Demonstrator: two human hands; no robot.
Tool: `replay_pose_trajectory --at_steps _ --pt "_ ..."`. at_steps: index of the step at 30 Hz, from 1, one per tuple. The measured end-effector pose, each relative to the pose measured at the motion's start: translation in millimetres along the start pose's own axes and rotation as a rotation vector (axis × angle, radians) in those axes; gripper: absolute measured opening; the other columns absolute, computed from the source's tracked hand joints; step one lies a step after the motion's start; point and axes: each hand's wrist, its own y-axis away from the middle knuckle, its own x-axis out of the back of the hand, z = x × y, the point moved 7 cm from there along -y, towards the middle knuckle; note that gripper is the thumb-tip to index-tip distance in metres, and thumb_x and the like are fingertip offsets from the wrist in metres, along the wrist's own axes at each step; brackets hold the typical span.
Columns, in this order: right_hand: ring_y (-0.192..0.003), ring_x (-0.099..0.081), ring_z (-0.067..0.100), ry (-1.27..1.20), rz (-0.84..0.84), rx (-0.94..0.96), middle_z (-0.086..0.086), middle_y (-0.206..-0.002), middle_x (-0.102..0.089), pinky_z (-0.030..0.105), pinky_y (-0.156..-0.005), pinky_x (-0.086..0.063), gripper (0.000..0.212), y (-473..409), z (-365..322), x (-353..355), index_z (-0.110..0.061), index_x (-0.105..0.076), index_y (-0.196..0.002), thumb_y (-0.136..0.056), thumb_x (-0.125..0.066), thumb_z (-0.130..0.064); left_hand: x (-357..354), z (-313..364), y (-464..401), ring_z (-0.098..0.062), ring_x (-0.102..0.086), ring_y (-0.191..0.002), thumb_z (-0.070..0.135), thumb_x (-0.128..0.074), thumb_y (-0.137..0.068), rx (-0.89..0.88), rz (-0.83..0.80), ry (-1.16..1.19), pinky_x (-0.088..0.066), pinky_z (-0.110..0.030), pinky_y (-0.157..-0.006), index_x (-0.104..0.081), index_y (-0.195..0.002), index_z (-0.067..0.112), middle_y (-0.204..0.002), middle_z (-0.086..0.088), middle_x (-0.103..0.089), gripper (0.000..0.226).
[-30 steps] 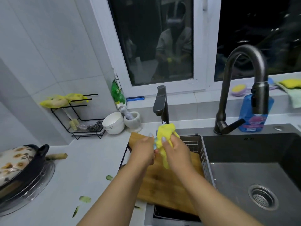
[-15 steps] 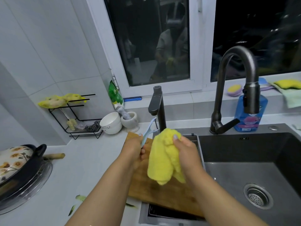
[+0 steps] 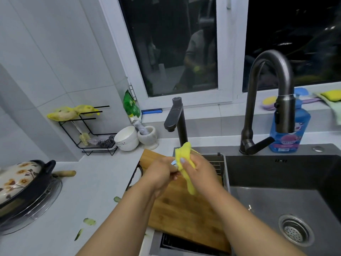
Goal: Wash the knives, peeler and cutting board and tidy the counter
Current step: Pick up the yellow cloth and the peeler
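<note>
Peeler [image 3: 174,164] is held in the left hand [image 3: 160,173], fingers curled around its handle; only a small pale-blue bit is visible between the two hands, the rest is covered. Blade end is wrapped in the yellow cloth [image 3: 185,163], which is pinched around it by the right hand [image 3: 200,172], thumb on the cloth's front face.

Key relation: peeler lies between the hands, handle toward the left hand, head toward the right and slightly away from the body. Long axis is judged to run roughly left-to-right, tilted up at the far end; exact angle cannot be told, too much is hidden. Both hands are touching it, so neither is nearer.

Both hands are held above the wooden cutting board [image 3: 184,215], which is laid across the left side of the sink [image 3: 276,174]. Loose end of the cloth hangs down toward the board.

Step is judged as wiping the peeler. Green peel scraps [image 3: 89,221] are left on the counter [image 3: 96,182]. No knives are visible.
</note>
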Motion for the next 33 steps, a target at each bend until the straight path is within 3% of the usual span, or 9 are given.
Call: replay_pose_trajectory --at_steps 4,7,10,13,17,23,27,30,33 --pt "-0.117 -0.054 0.016 0.065 -0.025 -0.014 -0.011 -0.131 -0.057 0.036 -0.092 -0.047 0.036 0.2 6.5 -3.1 -0.032 -0.057 -0.127 -0.096 -0.044 -0.046 9.5 -7.9 6.9 -0.012 -0.053 -0.065 -0.007 -0.039 -0.094 0.005 0.024 0.094 -0.04 -0.02 -0.056 -0.063 -0.109 -0.01 -0.074 -0.008 -0.062 0.028" --pt "-0.112 -0.056 0.019 0.122 -0.041 -0.071 -0.008 -0.127 -0.059 0.036 -0.089 -0.048 0.036 2.6 17.2 -5.6 -0.027 -0.057 -0.126 -0.097 -0.044 -0.043 18.9 -13.6 16.9 -0.012 -0.056 -0.064 -0.004 -0.037 -0.097 0.023 0.065 0.149 -0.041 -0.02 -0.056 -0.062 -0.113 -0.01 -0.083 -0.014 -0.066 0.03" --pt "-0.104 -0.059 0.028 0.119 0.019 -0.234 0.003 -0.11 -0.064 0.036 -0.086 -0.048 0.033 -0.5 39.4 -0.9 -0.016 -0.061 -0.113 -0.097 -0.045 -0.041 39.5 -8.6 23.1 -0.012 -0.055 -0.06 -0.003 -0.036 -0.097 0.007 0.152 0.152 -0.04 -0.021 -0.053 -0.063 -0.109 -0.01 -0.089 -0.02 -0.067 0.03" --pt "-0.109 -0.056 0.028 0.065 0.025 -0.328 0.008 -0.12 -0.06 0.028 -0.08 -0.039 0.039 -5.1 52.6 -8.7 -0.012 -0.06 -0.119 -0.096 -0.047 -0.041 61.8 -4.6 25.8 -0.011 -0.053 -0.057 -0.001 -0.035 -0.099 -0.022 0.239 0.107 -0.04 -0.021 -0.051 -0.063 -0.104 -0.008 -0.085 -0.019 -0.067 0.03" --pt "-0.098 -0.051 0.024 0.063 -0.01 -0.336 0.01 -0.12 -0.049 0.026 -0.075 -0.033 0.038 -10.6 52.7 -33.9 -0.011 -0.062 -0.112 -0.096 -0.046 -0.042 91.1 -11.3 24.2 -0.012 -0.051 -0.059 0.002 -0.038 -0.099 -0.036 0.335 0.082 -0.041 -0.021 -0.053 -0.067 -0.099 0.0 -0.081 -0.014 -0.065 0.029" --pt "-0.073 -0.051 0.018 0.168 -0.256 -0.333 -0.004 -0.07 -0.051 0.028 -0.064 -0.036 0.034 -16.4 38.6 -72.7 -0.016 -0.056 -0.072 -0.096 -0.047 -0.039 128.8 -18.7 18.3 -0.014 -0.051 -0.062 0.003 -0.046 -0.096 -0.046 0.395 0.094 -0.044 -0.024 -0.056 -0.069 -0.1 0.004 -0.079 -0.01 -0.066 0.023" --pt "-0.088 -0.061 0.018 0.24 -0.327 -0.322 0.0 -0.092 -0.068 0.028 -0.077 -0.048 0.031 -19.9 20.6 -98.0 -0.018 -0.068 -0.097 -0.095 -0.049 -0.042 154.6 -20.7 14.3 -0.016 -0.053 -0.066 0.002 -0.052 -0.094 -0.047 0.404 0.084 -0.047 -0.023 -0.055 -0.066 -0.099 0.003 -0.082 -0.013 -0.065 0.016" --pt "-0.092 -0.058 0.013 0.239 -0.247 -0.271 -0.004 -0.103 -0.066 0.027 -0.077 -0.047 0.025 -31.0 -2.4 -109.5 -0.023 -0.064 -0.108 -0.093 -0.053 -0.04 177.1 -22.3 9.4 -0.017 -0.056 -0.068 0.004 -0.056 -0.093 -0.043 0.411 0.069 -0.049 -0.025 -0.058 -0.065 -0.103 0.001 -0.086 -0.015 -0.067 0.014" --pt "-0.102 -0.056 0.011 0.21 -0.122 -0.175 -0.006 -0.119 -0.058 0.025 -0.081 -0.046 0.04 -47.6 -28.3 -123.9 -0.028 -0.054 -0.128 -0.09 -0.06 -0.037 200.1 -22.9 4.5 -0.016 -0.056 -0.066 0.004 -0.056 -0.092 -0.043 0.402 0.066 -0.049 -0.025 -0.058 -0.065 -0.102 0.0 -0.084 -0.014 -0.067 0.014"
